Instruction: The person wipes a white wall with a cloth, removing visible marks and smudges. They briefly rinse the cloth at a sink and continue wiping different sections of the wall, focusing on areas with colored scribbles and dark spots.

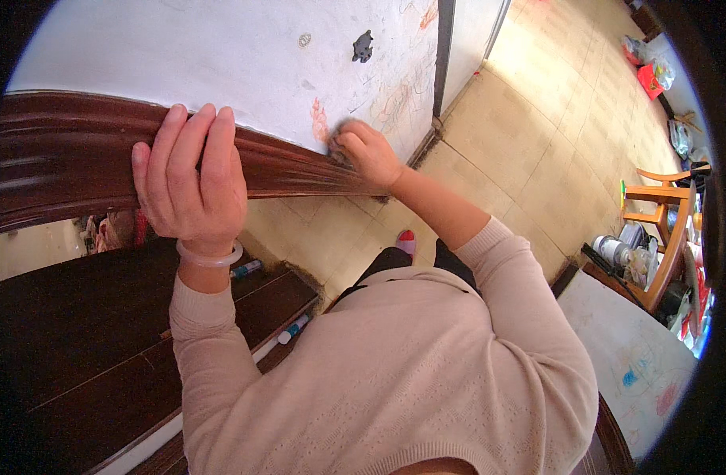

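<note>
My left hand [187,178] lies flat on a dark brown moulded wood trim [60,148], fingers pointing up to the trim's upper edge. It holds nothing, and a pale bangle [211,258] circles the wrist. My right hand [372,151] grips a dark grey scrubbing wad [338,147], blurred and partly hidden by the fingers; its exact material cannot be told. The wad is pressed where the trim meets a white wall [190,53]. Just above it, the wall bears an orange-red smear [319,119]. Further up are pencil-like scribbles and a dark turtle-shaped figure [363,46].
Dark wooden steps [83,320] descend at the lower left, with a blue-and-white tube [294,329] and another tube [246,269] on them. Beige floor tiles [517,113] spread to the right. A wooden chair [666,193], a metal pot [611,249] and plastic bags stand at the far right.
</note>
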`<state>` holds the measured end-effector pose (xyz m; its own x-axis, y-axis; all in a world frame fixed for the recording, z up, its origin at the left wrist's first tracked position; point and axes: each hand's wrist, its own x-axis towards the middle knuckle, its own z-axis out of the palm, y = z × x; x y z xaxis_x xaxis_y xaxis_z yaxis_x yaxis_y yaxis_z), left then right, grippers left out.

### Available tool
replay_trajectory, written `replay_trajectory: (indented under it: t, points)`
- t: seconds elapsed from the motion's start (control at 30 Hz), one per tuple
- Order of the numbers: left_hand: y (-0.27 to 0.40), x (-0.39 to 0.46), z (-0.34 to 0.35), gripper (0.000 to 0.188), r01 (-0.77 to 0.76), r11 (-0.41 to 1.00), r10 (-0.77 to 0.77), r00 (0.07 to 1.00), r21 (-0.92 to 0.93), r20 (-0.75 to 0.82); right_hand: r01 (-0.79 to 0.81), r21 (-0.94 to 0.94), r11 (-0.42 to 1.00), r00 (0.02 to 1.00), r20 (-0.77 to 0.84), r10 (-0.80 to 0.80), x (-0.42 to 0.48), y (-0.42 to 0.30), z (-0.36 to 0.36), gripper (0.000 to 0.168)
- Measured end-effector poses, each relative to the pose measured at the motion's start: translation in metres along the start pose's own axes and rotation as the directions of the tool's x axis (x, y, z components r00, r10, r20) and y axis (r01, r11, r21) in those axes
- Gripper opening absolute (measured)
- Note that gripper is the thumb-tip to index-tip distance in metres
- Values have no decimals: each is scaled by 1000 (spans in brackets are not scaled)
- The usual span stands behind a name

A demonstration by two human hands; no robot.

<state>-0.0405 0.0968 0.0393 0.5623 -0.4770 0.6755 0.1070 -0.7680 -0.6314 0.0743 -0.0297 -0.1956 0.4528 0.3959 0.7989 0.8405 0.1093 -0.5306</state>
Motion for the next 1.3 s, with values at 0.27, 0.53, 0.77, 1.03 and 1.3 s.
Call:
replay_trajectory:
  t: [0.27,0.53,0.77,1.03,1.3]
  points:
    - [1,1,0,18,-2,1000,1,999,30,34,-34,26,999,999,-7,34,52,-21,-13,19]
    - [2,2,0,17,-7,1000,7,1000,30,10,-333,8,943,930,169,327,1,-20,-8,19]
    - [2,2,-2,19,27,999,-26,999,-21,32,-123,93,988,984,-115,133,68,-30,-18,22]
    - [2,-1,-3,25,31,996,-32,999,-82,-9,-442,62,895,891,144,430,2,-23,-4,21]
    - [-5,-3,-5,18,-30,981,19,998,-190,-57,-115,-16,993,950,-293,105,89,-29,-26,19]
